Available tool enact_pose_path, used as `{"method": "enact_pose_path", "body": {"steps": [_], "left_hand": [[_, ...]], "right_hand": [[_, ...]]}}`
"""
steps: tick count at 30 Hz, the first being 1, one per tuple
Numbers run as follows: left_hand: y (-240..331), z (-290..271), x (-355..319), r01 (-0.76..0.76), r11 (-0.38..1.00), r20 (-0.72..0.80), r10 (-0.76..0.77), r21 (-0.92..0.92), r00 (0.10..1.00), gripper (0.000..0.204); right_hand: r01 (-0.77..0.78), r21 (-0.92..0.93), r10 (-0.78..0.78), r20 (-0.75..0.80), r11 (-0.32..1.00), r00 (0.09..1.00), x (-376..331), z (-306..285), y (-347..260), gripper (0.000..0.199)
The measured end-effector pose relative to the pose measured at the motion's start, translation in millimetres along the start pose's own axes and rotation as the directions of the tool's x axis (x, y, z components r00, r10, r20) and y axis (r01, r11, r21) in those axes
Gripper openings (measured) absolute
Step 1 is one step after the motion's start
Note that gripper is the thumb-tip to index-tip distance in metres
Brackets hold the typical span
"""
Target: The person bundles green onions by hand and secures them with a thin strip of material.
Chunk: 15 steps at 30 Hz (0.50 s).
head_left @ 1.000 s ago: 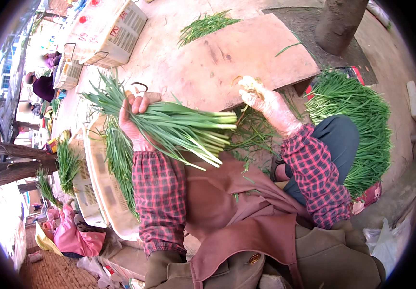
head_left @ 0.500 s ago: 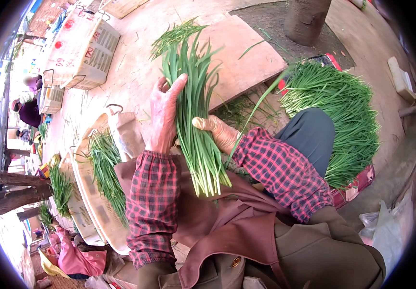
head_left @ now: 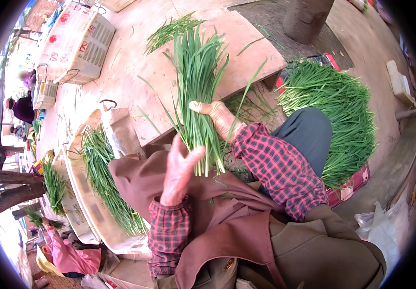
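Observation:
A bunch of green garlic chives (head_left: 199, 86) stands out in front of me, leaf tips pointing away and pale stem ends toward my lap. My right hand (head_left: 220, 118) grips it around the middle, thumb laid across the front. Close to the stem ends on their left, my left hand (head_left: 181, 168) has its thumb and fingers apart and holds nothing. A few loose blades stick out of the bunch at the sides. Below it, bits of leaf lie on my brown apron (head_left: 227, 192).
A low wooden board (head_left: 239, 43) lies ahead, with loose chives (head_left: 174, 30) at its far left. A large chive heap (head_left: 328, 120) sits at my right. On the left stand a crate holding chives (head_left: 106, 178) and a white crate (head_left: 78, 45). A post (head_left: 306, 21) rises beyond.
My left hand has let go of the bunch's upper leaves and come down toward me, beside the stem ends. The bunch has shifted slightly away from me, still in my right hand.

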<state>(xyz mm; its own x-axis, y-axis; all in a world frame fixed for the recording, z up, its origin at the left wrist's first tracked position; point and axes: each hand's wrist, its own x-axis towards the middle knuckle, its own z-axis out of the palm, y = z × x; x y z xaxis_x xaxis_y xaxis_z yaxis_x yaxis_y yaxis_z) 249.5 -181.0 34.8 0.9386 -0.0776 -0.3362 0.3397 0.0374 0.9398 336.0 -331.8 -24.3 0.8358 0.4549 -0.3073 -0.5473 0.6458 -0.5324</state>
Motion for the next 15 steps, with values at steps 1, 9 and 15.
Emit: {"method": "enact_pose_path", "body": {"steps": [1, 9, 15], "left_hand": [[-4, 10, 2, -0.014, 1.000, 0.050, 0.014, 0.005, 0.999, 0.074], [-50, 3, 30, 0.219, 0.761, 0.126, -0.179, -0.610, 0.976, 0.035], [-92, -3, 55, 0.251, 0.395, 0.153, -0.263, -0.884, 0.953, 0.029]], "right_hand": [[0.007, -0.087, -0.011, -0.051, 0.996, 0.999, 4, -1, 4, 0.031], [0.126, -0.314, -0.205, -0.233, 0.941, 0.951, 11, 24, 6, 0.043], [-0.080, -0.606, -0.183, -0.361, 0.792, 0.914, 6, -9, 22, 0.043]]}}
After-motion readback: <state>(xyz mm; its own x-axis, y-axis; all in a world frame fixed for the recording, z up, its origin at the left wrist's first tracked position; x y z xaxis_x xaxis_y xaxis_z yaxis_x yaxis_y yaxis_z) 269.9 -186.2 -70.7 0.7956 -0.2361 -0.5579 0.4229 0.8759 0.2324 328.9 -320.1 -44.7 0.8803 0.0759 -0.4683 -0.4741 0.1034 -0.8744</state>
